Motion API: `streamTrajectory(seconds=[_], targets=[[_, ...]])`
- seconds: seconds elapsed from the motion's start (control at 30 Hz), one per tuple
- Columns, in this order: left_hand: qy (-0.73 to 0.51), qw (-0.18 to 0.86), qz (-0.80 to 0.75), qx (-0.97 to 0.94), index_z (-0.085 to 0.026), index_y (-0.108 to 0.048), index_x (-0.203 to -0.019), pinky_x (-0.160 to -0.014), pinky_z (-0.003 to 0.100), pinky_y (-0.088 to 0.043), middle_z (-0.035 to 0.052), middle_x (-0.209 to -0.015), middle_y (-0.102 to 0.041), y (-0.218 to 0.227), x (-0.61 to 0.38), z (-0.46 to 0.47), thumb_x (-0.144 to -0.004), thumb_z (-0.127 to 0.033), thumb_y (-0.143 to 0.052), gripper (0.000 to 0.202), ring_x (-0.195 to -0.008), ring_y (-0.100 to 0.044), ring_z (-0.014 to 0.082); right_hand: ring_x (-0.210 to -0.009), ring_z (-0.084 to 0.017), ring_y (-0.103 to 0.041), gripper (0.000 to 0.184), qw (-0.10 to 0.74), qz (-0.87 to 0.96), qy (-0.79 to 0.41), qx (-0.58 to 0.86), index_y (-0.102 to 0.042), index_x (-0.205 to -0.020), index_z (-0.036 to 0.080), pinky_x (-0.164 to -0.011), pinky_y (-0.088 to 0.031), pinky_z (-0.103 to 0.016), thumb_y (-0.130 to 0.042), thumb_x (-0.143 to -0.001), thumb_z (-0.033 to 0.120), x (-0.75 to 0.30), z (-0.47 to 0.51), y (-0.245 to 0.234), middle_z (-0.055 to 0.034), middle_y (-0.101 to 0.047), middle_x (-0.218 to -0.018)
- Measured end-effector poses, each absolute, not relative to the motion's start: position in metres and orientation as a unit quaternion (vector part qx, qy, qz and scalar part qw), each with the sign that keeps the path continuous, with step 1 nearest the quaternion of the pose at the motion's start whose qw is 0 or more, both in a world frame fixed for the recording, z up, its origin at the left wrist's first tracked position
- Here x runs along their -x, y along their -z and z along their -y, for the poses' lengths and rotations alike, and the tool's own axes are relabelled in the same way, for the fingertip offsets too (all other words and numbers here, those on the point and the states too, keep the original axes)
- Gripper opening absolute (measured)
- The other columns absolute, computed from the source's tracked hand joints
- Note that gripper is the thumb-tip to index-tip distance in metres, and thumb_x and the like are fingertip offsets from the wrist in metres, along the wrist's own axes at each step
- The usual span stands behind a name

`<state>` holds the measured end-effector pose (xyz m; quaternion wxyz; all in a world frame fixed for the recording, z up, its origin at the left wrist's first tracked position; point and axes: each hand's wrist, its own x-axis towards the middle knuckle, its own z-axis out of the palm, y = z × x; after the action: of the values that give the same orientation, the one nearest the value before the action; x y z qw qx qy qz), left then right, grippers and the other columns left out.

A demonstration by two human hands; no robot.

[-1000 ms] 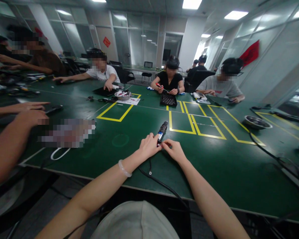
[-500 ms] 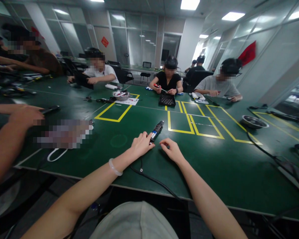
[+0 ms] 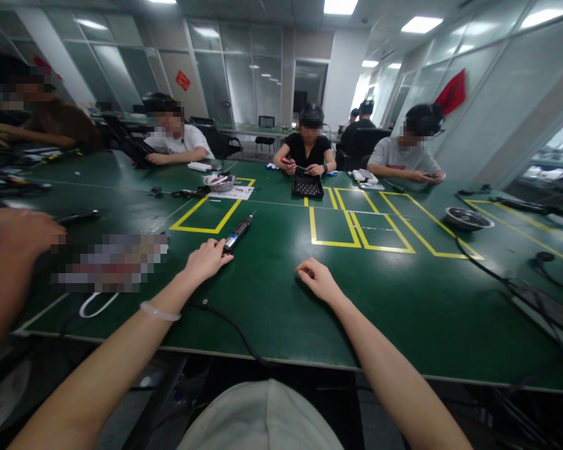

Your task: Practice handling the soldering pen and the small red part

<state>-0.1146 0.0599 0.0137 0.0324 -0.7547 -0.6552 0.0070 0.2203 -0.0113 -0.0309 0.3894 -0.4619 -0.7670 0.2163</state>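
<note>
Head view: the left hand [image 3: 207,259] is wrapped over the rear of an electric screwdriver [image 3: 238,235], on or just above the green table [image 3: 272,306]. The black cord [image 3: 234,326], perhaps its lead, could snag at the edge and twist the tool. Fingers hide its tail; whether the curled right hand [image 3: 319,281] grips anything, I cannot tell.

The left-hand grip [image 3: 206,259] has carried the powered screwdriver [image 3: 237,236] leftward over the worktop [image 3: 272,312]; the black cable [image 3: 236,328] has shifted left. The right-hand grip [image 3: 318,279], previously at the tool's rear, is now well apart. A white-shirted co-worker's [image 3: 181,142] black panel [image 3: 139,154], previously flat, now appears tilted up; blur limits certainty.
</note>
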Motion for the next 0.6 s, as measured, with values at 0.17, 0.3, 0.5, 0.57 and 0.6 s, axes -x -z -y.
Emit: streamTrajectory(seconds=[0.17,0.3,0.5,0.57,0.6], targets=[[-0.013,0.04,0.689,0.723,-0.017,-0.049,-0.129,-0.083,0.043,-0.046,0.0207,-0.122,-0.054,-0.014,0.148,-0.082,-0.089,-0.056,-0.037,0.057,-0.107,-0.056,0.0346,-0.073,-0.013,-0.057,0.013,0.387,0.766,-0.219,0.463,-0.066,-0.088,0.019,-0.068,-0.044,-0.025,-0.053,-0.087,0.02,-0.219,0.01,0.033,-0.0028,-0.059,-0.086],[0.024,0.085,0.698,0.71,-0.017,-0.048,-0.132,-0.083,0.041,-0.045,0.0188,-0.118,-0.057,-0.01,0.151,-0.083,-0.09,-0.049,-0.039,0.053,-0.103,-0.058,0.0327,-0.073,-0.013,-0.057,0.013,0.388,0.764,-0.219,0.466,-0.066,-0.088,0.019,-0.067,-0.044,-0.025,-0.053,-0.087,0.019,-0.219,0.01,0.033,-0.0029,-0.059,-0.087],[0.088,0.141,0.694,0.701,-0.016,-0.056,-0.115,-0.079,0.035,-0.045,0.0145,-0.115,-0.057,-0.003,0.142,-0.067,-0.09,-0.042,-0.043,0.039,-0.098,-0.058,0.0274,-0.073,-0.014,-0.057,0.013,0.386,0.765,-0.221,0.466,-0.066,-0.088,0.019,-0.068,-0.044,-0.025,-0.053,-0.086,0.02,-0.219,0.009,0.034,-0.0028,-0.059,-0.086],[0.077,0.137,0.695,0.701,-0.016,-0.057,-0.111,-0.078,0.035,-0.046,0.0141,-0.113,-0.057,-0.003,0.141,-0.066,-0.089,-0.041,-0.046,0.036,-0.097,-0.058,0.0272,-0.073,-0.014,-0.057,0.013,0.387,0.765,-0.221,0.465,-0.066,-0.089,0.019,-0.067,-0.044,-0.025,-0.053,-0.087,0.02,-0.219,0.009,0.035,-0.0028,-0.059,-0.086],[0.072,0.137,0.694,0.703,-0.016,-0.057,-0.11,-0.078,0.035,-0.046,0.0141,-0.113,-0.057,-0.003,0.14,-0.065,-0.088,-0.041,-0.047,0.035,-0.097,-0.058,0.0274,-0.073,-0.014,-0.057,0.013,0.387,0.765,-0.221,0.465,-0.066,-0.089,0.019,-0.067,-0.044,-0.025,-0.053,-0.087,0.021,-0.219,0.009,0.036,-0.0028,-0.059,-0.086]])
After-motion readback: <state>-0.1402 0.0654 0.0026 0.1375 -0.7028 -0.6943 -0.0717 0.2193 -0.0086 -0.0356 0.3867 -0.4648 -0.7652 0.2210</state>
